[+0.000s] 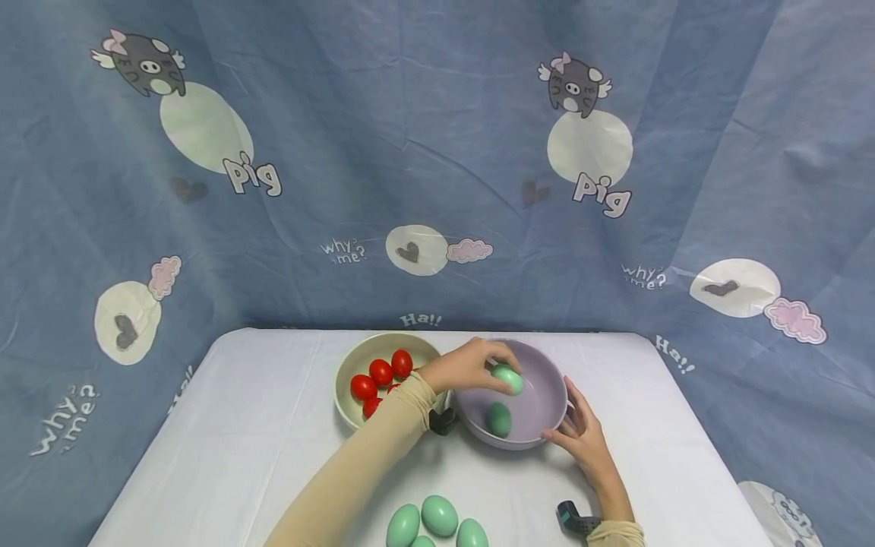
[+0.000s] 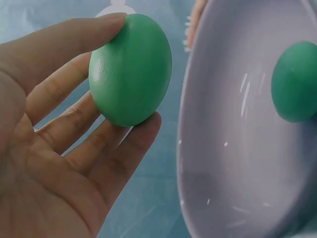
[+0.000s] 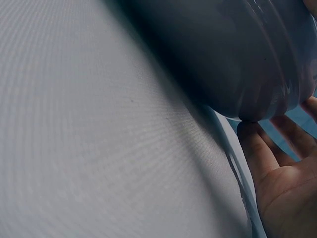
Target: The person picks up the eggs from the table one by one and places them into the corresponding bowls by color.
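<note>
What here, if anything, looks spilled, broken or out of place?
Nothing stands out: the purple bowl sits upright, the red egg-shaped pieces lie inside the cream bowl, and the green eggs show no visible cracks.

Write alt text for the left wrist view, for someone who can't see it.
A left hand holds a smooth green egg in its fingers on the left of the picture. On the right is a pale purple bowl with a second green egg inside, and blue cloth fills the background.
</note>
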Demonstrator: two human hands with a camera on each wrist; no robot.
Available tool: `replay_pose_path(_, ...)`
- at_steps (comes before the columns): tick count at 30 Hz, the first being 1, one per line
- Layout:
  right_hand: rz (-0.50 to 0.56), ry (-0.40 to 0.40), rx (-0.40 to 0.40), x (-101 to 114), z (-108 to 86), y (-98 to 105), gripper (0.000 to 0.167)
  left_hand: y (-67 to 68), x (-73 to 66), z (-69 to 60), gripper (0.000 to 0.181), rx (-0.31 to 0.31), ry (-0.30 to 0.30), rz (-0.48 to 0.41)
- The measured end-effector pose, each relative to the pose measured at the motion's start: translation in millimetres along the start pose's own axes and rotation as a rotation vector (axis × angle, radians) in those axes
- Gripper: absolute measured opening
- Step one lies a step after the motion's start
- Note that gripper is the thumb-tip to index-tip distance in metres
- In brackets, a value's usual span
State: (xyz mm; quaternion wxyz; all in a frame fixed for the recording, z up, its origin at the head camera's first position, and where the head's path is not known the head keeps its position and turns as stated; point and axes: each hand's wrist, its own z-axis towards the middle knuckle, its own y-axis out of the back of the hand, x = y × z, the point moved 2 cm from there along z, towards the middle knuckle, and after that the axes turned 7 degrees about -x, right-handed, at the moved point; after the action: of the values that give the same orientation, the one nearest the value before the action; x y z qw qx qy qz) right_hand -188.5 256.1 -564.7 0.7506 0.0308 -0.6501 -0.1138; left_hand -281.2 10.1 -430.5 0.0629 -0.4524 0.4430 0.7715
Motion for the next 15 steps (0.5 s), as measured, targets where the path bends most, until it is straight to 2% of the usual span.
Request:
replay_pose_path(7, 0.004, -0.004, 0.007, 0, 0.0, 1, 0.101, -14.7, 3.9, 33.4, 0.028, 0.071, 0.008, 0.082)
replay_pose_path(12, 0.001, 0.009, 0.008, 1, -0.2, 1, 0.101, -28.3, 10.3, 52.4, 0.025, 0.119, 0.049, 0.18)
replay_pose_path(15, 0.001, 0.016, 0.005, 2, -0.4, 0, 0.1, -36.2, 18.6, 61.8, 0.025, 0.137, 0.082, 0.177)
